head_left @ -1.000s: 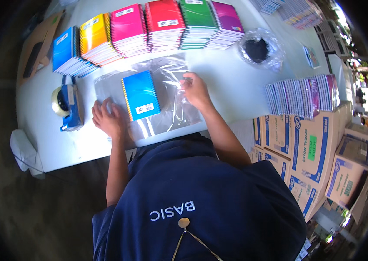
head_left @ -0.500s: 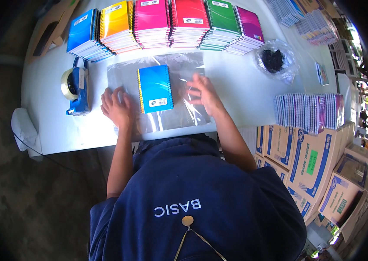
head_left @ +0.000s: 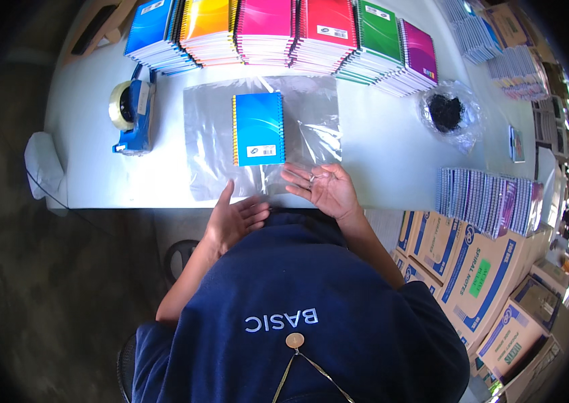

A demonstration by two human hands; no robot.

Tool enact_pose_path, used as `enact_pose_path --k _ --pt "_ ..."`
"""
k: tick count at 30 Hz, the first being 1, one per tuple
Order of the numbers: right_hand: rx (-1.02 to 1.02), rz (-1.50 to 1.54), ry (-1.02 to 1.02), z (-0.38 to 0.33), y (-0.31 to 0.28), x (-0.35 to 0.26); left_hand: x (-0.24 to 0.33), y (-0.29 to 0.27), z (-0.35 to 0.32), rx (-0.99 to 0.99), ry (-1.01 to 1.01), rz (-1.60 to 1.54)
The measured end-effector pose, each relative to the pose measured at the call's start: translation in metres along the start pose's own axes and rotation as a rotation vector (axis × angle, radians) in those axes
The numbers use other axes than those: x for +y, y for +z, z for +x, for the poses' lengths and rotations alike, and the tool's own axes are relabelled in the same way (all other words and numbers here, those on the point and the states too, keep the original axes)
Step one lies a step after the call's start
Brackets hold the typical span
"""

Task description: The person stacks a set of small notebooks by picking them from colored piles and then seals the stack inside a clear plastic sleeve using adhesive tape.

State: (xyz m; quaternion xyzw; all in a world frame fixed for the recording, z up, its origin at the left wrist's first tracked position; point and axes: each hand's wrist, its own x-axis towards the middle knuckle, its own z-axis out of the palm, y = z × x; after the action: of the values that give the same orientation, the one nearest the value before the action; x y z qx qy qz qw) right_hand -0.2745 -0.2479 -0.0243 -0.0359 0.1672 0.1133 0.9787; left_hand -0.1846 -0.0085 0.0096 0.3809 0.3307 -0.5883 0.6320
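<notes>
A blue spiral notebook (head_left: 258,127) with a yellow edge along its left side lies on a clear plastic sheet (head_left: 207,127) spread over the white table. Below the notebook, at the table's near edge, my left hand (head_left: 234,220) is turned palm inward with its fingers apart, holding nothing. My right hand (head_left: 328,189) hovers over the sheet's near right part, just below the notebook's lower right corner. Its palm faces up and its fingers are spread and bare. Neither hand grips the notebook.
Stacks of coloured spiral notebooks (head_left: 265,30) line the far side. A blue tape dispenser (head_left: 138,117) stands left of the sheet. To the right are a plastic bag with black contents (head_left: 447,113) and a row of notebooks (head_left: 486,201). Cardboard boxes (head_left: 479,275) are piled beside the table.
Both hands have drawn back toward my body from either side of the notebook, and their palms have turned. The whole scene has shifted slightly right in view.
</notes>
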Motion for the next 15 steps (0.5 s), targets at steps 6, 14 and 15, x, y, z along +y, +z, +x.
enact_pose_path --k 6,14,15 --pt "0.137 0.259 0.031 0.003 0.006 0.002 0.003 0.025 0.028 -0.029 -0.069 -0.101" --pt "0.245 -0.428 0.079 -0.01 -0.013 -0.023 -0.004 0.005 0.023 0.354 0.502 0.373" --pt "0.339 -0.628 0.113 -0.012 -0.014 -0.033 0.008 -0.002 0.019 0.385 0.445 0.188"
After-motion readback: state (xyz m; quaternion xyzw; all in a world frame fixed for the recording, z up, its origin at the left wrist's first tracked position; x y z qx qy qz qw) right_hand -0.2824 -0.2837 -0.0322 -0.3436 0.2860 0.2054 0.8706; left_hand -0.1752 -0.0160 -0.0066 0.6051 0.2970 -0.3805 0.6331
